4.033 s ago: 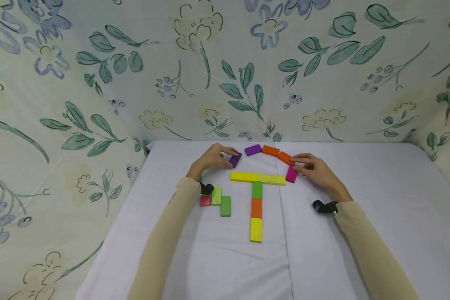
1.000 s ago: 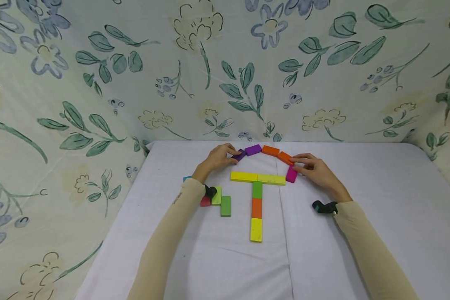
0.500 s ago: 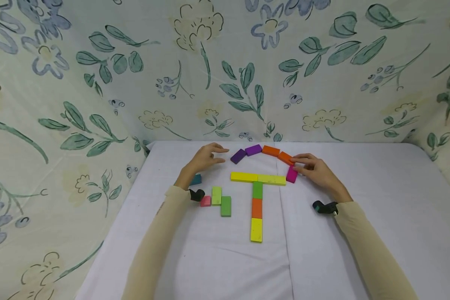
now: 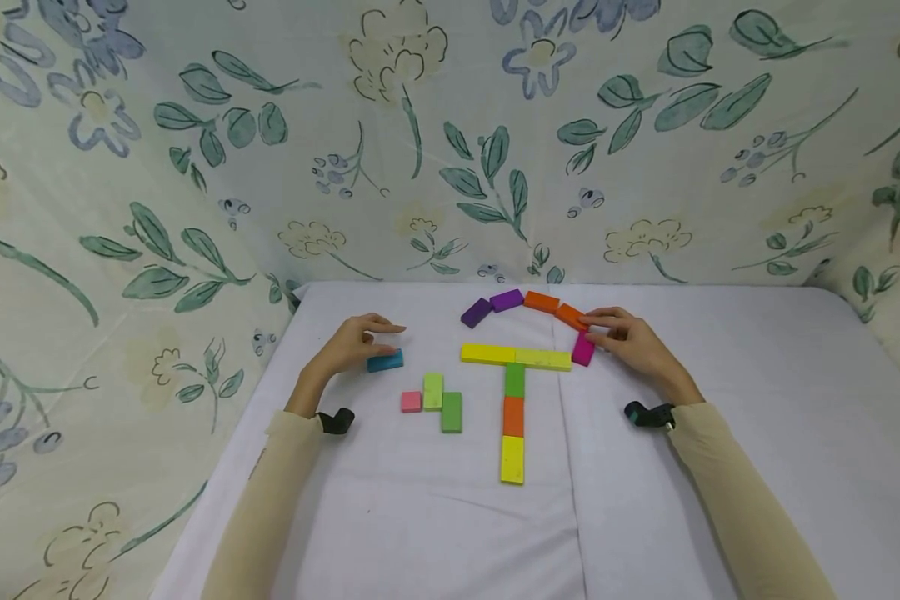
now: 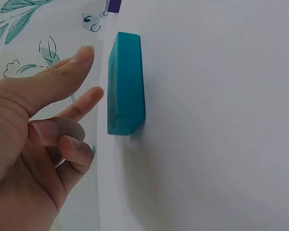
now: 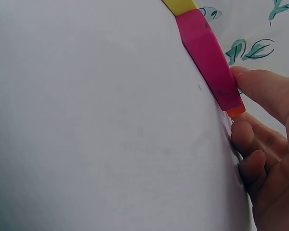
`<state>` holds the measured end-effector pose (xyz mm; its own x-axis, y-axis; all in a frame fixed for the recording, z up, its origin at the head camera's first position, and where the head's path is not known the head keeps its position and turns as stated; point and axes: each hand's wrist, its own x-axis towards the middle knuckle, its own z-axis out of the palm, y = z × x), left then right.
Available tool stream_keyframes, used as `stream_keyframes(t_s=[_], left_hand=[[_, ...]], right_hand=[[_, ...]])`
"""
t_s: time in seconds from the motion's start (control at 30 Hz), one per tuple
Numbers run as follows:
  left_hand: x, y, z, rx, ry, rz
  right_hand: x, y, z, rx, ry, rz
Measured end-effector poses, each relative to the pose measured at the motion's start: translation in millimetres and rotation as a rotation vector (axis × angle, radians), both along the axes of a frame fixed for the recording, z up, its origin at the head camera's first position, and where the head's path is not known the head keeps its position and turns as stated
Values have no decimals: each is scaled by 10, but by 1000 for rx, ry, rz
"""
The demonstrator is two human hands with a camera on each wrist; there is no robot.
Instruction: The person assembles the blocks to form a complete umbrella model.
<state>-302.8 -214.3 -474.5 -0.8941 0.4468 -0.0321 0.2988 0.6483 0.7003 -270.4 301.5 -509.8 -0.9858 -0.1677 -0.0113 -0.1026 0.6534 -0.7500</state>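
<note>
The work on the white-covered surface looked well advanced, though apparently unfinished. A T-shape stood complete-looking: two yellow blocks as crossbar, with a green stem block, an orange stem block and a yellow stem block below. Above it curved a dark purple block, a purple block, two orange blocks and a magenta block, the last beside the crossbar's right end; a gap remained at the left.

The left hand, thumb and fingers spread, was just beside the blue block, not gripping it. The right hand pinched nothing, its thumb touching the magenta block.

Judging by the gap, the blue block seemed likeliest to fill it; a pink block, light green block and green block lay unused.
</note>
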Motion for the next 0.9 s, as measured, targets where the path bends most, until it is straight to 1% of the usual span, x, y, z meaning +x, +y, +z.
stream_keyframes(t_s=[0.1,0.2,0.33,0.4,0.53,0.7,0.77,0.9], left_hand=[[78,-119,-46,9,1,12],[141,-196,-88,13,-3,28],[207,-232,-124,16,-11,40],[221,-235,-147,23,4,37],[237,-211,-169,36,39,37],[248,-146,-186,26,95,47],[236,-104,-195,22,119,50],[198,33,-181,29,142,59]], right_hand=[[-1,1,-3,0,-9,-7],[1,-2,1,-6,-19,-8],[6,-10,14,-11,-23,-5],[11,-15,22,-12,-21,-1],[12,-9,22,-15,-10,4],[-5,-6,-4,-20,6,7],[-12,-7,-11,-22,10,7],[-13,-6,-15,-25,14,5]])
